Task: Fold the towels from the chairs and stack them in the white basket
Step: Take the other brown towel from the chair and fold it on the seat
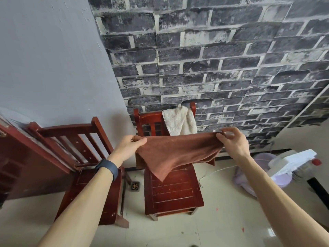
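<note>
While aloft, brown towel point(178, 152) between fingers point(137, 142)

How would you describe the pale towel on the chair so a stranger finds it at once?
Find the dark brick wall. The red wooden chair against it has the cream towel draped over its backrest. It is pale and untouched, unlike the brown towel held up in front of it.

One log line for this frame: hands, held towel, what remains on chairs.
left hand: pinches brown towel corner | right hand: pinches opposite corner | brown towel: stretched above right chair seat | cream towel: draped over that chair's back
</note>
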`<state>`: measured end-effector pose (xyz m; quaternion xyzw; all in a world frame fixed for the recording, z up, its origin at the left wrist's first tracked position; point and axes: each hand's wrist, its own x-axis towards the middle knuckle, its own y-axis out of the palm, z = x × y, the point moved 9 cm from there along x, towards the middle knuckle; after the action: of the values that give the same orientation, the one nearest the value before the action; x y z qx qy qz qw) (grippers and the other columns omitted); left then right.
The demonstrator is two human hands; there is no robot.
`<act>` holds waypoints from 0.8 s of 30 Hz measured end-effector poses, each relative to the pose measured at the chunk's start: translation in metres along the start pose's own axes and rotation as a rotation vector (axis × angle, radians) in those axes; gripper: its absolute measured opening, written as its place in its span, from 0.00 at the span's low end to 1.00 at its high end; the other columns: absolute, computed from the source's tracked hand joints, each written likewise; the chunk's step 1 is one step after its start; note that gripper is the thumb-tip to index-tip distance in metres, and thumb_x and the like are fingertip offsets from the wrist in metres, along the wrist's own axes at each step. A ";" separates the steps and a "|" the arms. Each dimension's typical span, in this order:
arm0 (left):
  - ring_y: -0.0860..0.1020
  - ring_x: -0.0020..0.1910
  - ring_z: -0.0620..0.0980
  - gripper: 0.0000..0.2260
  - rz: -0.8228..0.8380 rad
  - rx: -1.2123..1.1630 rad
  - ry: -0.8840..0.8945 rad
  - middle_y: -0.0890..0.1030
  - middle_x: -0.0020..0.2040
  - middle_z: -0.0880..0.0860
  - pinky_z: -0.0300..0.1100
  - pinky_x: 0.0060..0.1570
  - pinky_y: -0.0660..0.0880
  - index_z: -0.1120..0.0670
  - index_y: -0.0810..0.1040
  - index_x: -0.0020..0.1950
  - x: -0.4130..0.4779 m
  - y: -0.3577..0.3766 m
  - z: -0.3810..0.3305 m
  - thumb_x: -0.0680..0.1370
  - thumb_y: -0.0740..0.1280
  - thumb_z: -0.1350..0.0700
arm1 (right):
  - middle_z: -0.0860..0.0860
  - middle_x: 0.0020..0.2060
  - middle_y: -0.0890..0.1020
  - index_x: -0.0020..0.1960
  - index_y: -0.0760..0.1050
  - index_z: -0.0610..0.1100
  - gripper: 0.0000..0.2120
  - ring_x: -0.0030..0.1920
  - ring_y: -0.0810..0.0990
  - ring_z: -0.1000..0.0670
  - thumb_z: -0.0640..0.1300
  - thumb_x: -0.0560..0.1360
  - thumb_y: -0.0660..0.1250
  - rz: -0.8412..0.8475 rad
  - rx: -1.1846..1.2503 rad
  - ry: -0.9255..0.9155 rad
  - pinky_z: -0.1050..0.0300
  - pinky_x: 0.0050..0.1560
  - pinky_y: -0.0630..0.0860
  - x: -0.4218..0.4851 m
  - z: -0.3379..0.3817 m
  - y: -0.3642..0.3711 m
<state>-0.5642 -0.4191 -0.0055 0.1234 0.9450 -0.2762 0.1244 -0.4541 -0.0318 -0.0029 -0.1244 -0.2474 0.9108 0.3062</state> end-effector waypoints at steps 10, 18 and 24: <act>0.83 0.52 0.57 0.13 0.219 -0.388 -0.169 0.84 0.54 0.63 0.54 0.59 0.78 0.59 0.80 0.54 0.003 0.006 0.025 0.74 0.75 0.54 | 0.48 0.44 0.81 0.47 0.83 0.47 0.02 0.44 0.76 0.47 0.43 0.74 0.73 0.129 0.593 0.277 0.56 0.40 0.72 0.011 -0.042 0.031; 0.82 0.56 0.59 0.08 0.008 -0.381 -0.149 0.85 0.53 0.60 0.51 0.55 0.78 0.57 0.84 0.53 0.013 -0.010 0.021 0.74 0.74 0.61 | 0.50 0.34 0.77 0.47 0.78 0.45 0.05 0.31 0.73 0.51 0.46 0.76 0.69 0.310 0.853 0.536 0.58 0.35 0.72 0.006 -0.067 0.052; 0.81 0.57 0.56 0.09 -0.020 -0.348 -0.114 0.86 0.50 0.54 0.56 0.61 0.74 0.51 0.85 0.51 0.020 -0.006 0.018 0.72 0.76 0.58 | 0.42 0.46 0.82 0.58 0.77 0.34 0.24 0.48 0.80 0.44 0.54 0.74 0.72 0.752 0.429 0.836 0.52 0.51 0.78 -0.054 -0.100 0.103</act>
<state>-0.5815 -0.4305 -0.0234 0.0749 0.9711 -0.1165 0.1943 -0.4250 -0.0986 -0.1378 -0.4863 0.1441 0.8602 0.0527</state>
